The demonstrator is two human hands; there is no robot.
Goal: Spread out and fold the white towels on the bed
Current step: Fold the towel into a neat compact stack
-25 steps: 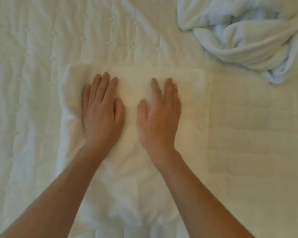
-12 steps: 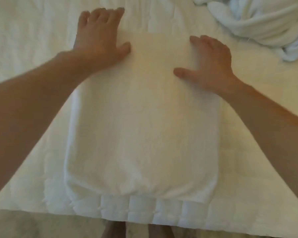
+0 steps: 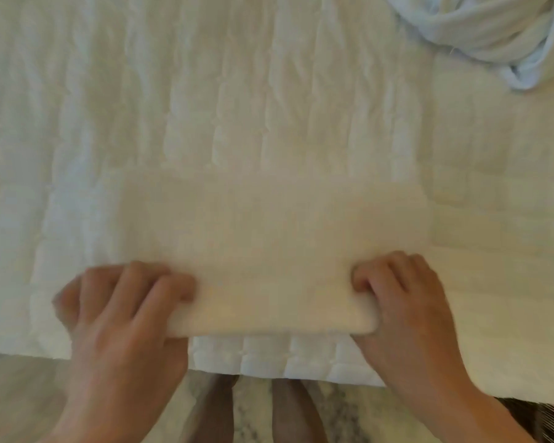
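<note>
A folded white towel lies as a wide rectangle near the bed's front edge, slightly blurred. My left hand grips its near left corner, fingers curled over the top. My right hand grips the near right corner the same way, and the near edge is rounded like a fold. A crumpled white towel lies in a heap at the far right of the bed.
The white quilted bed cover fills most of the view. Its front edge runs just below the folded towel. Below it show the floor and my legs.
The long towel has become a shorter, wider rectangle, folded in half. My hands moved from its far corners back to the near edge and now grip it.
</note>
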